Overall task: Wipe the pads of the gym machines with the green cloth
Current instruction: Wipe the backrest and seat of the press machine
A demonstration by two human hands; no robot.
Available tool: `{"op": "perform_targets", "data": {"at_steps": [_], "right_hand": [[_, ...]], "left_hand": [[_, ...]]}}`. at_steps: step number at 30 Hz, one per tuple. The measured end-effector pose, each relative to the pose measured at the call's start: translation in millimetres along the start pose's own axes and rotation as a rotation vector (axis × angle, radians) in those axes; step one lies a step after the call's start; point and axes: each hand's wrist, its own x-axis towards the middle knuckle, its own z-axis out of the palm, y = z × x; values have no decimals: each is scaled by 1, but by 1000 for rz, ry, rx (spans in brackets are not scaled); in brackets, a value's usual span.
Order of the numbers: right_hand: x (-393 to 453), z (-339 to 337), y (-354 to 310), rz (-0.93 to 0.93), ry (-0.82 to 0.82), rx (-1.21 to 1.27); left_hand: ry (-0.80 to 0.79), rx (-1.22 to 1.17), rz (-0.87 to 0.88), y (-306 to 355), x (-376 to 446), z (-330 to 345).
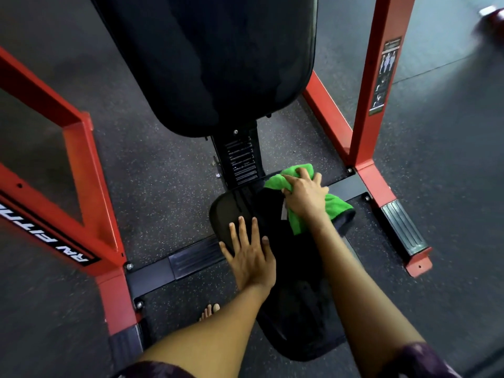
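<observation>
A black seat pad (289, 271) of a red-framed gym machine lies below me, and a large black back pad (218, 55) rises beyond it. My right hand (305, 197) grips a bunched green cloth (300, 214) at the far right end of the seat pad. My left hand (251, 255) lies flat on the pad's left part, fingers straight and spread, holding nothing. The cloth spills over the pad's right edge.
Red frame posts stand at the left (81, 170) and right (379, 77). A black base bar (174, 266) crosses the speckled rubber floor (152, 181) under the seat. A ribbed foot step (403, 230) sits at the right. Bare toes (210, 311) show beside the seat.
</observation>
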Motion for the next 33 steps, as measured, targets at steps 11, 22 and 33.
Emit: {"op": "perform_targets", "data": {"at_steps": [11,22,33], "right_hand": [[-2,-2,21,23,7,-11],[1,5,-4,-421,-115,-177],[-11,19,-55,-562,-144,-181]], "left_hand": [[8,-15,-8,1,-2,-1],[75,-36,22,0,1,5],[91,27,49,-2,0,5]]}}
